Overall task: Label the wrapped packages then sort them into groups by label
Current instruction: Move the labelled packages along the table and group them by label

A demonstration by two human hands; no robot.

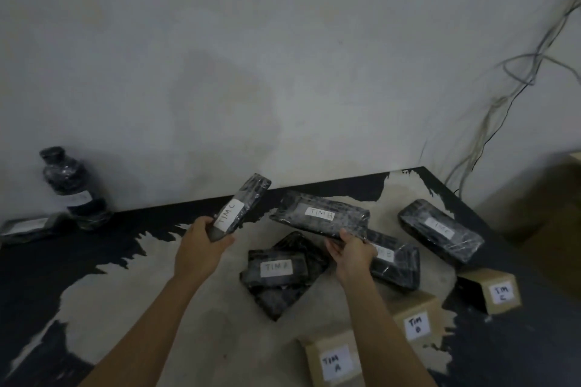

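- Left hand [201, 240] closed around the lower end of a slim package marked TIM C [240, 206], held up tilted at centre-left of the frame, clear of the table [47, 276].
- Right hand [352, 253] pinching the near edge of a flat package marked TIM B [319, 217], thumb on top, fingers beneath, lifted at centre frame above a second TIM B package [396, 261].
- Both wrapped in glossy black film: probably slippery, so best gripped across the narrow width rather than by the ends.
- Held level from one edge without sagging: likely stiff and fairly light.
- TIM A stack [276, 270] lying at lower centre; another TIM C package [440, 234] at right.
- Cardboard markers TIM A [336, 361], TIM B [416, 324], TIM C [501, 292] along the lower right, probably marking the groups.
- Wrapped bottle [72, 185] standing at far left: rounder, likely heavier, best taken around the body.
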